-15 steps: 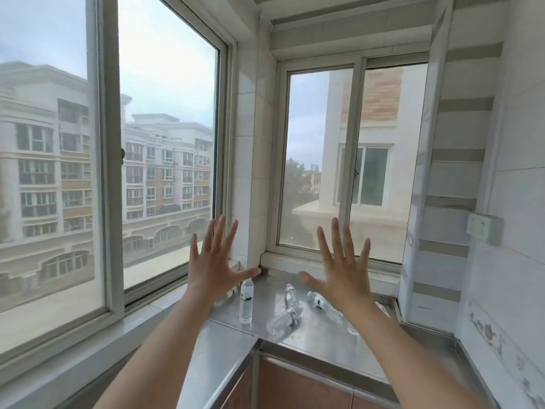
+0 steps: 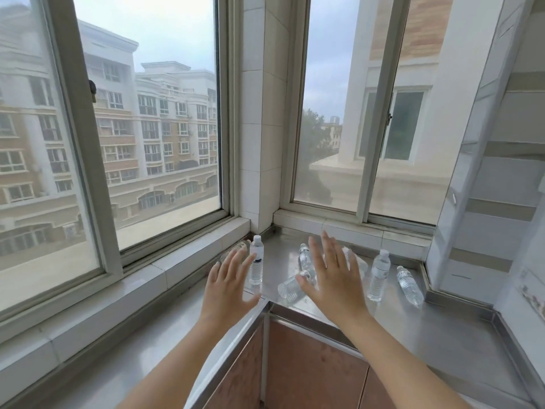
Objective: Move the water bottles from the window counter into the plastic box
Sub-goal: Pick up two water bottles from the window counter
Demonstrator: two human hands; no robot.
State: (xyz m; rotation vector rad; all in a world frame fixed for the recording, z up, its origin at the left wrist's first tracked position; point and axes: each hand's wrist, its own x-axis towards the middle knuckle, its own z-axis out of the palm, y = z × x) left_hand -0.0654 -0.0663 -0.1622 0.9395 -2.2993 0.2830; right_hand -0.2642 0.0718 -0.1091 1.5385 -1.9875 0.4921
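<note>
Soft, even daylight fills the scene, coming through two large windows [image 2: 165, 119] at the far left and far right of a corner. The sky outside is overcast and pale, so nothing is harshly lit. The steel tabletop [image 2: 413, 320] shines with a dull, milky reflection of the window light, brightest at its far side. Shadows are faint and blurred, lying just under the clear bottles [image 2: 256, 262]. The wide lens bends straight lines: window frames lean and curve toward the left and right edges. The glass looks slightly hazy. The left hand [image 2: 227, 286] and right hand [image 2: 333, 278] show slight softness at the fingertips.
</note>
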